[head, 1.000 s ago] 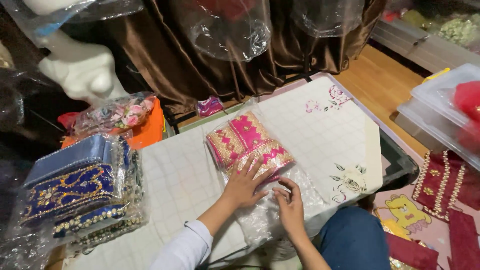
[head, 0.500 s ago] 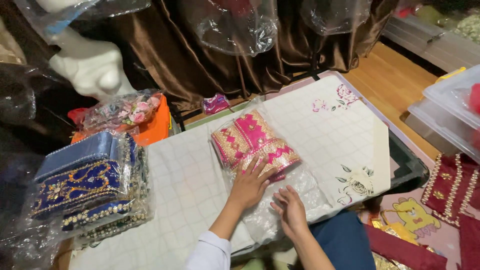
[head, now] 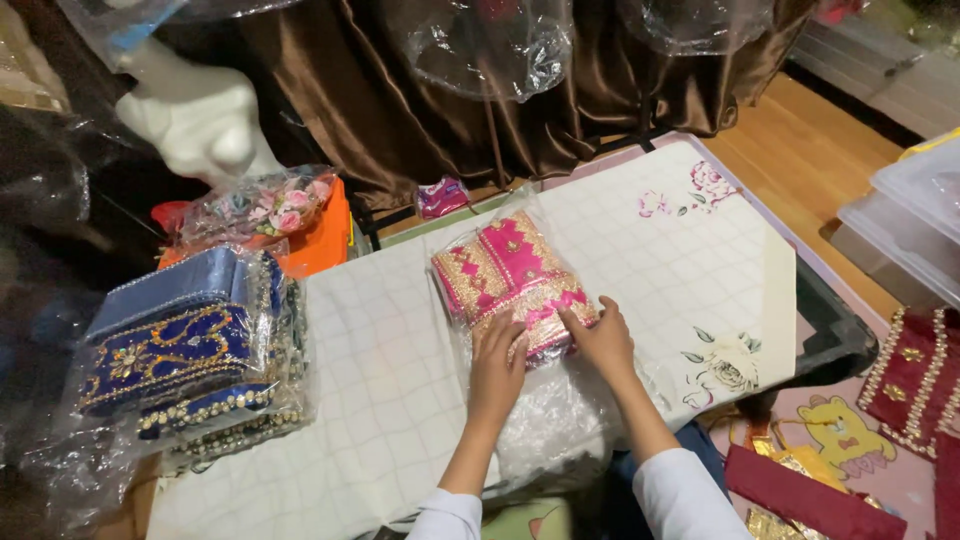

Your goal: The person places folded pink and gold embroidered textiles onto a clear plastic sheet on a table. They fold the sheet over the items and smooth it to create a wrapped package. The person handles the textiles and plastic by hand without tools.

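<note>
Head view, looking down on a table (head: 400, 400) covered with a white quilted cloth printed with roses. Near its centre lies a folded pink garment with gold embroidered bands (head: 510, 275), sealed in a clear plastic bag (head: 560, 420) whose loose open end trails toward the person. The left hand (head: 497, 365) rests flat on the near edge of the garment, fingers together and extended, pressing down rather than gripping. The right hand (head: 600, 335) lies just beside it on the same edge, fingers curled lightly over the wrapped fabric (whether they pinch the plastic cannot be told). Both forearms enter from the bottom in white sleeves.

At the left edge of the table stands a stack of blue embroidered garments with beaded trim (head: 185, 350), also wrapped in plastic. Behind it sits a bagged bundle of fabric flowers (head: 265, 205) on an orange box (head: 320, 235). A brown satin curtain (head: 480, 100) hangs behind the table.
</note>
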